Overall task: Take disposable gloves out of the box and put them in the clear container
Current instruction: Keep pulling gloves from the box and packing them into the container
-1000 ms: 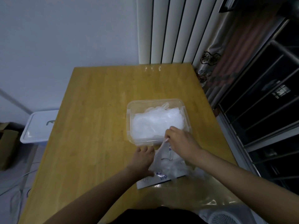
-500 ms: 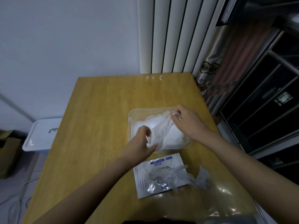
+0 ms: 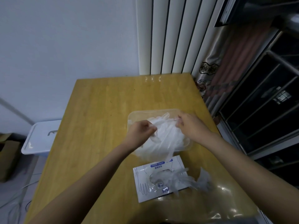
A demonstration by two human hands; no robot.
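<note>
A clear plastic container (image 3: pixel 137 113) stands on the wooden table (image 3: pixel 103 113), holding a heap of thin translucent gloves. My left hand (image 3: pixel 142 130) and my right hand (image 3: pixel 188 125) each pinch one end of a translucent glove (image 3: pixel 165 138), stretched between them over the container; its loose end hangs past the container's near rim. The flat white glove box (image 3: pixel 145 180) with blue print lies nearer to me, with a few gloves (image 3: pixel 182 180) spilling from its opening to the right.
A clear lid (image 3: pixel 223 206) lies on the table's near right corner. A white lidded bin (image 3: pixel 40 138) stands on the floor left of the table, with a cardboard box (image 3: pixel 8 156) beside it. Radiator and curtain rise behind; a dark shelf unit stands on the right.
Both hands lifted a glove from the box up over the container. They have since moved slightly apart, spreading the glove above the heap.
</note>
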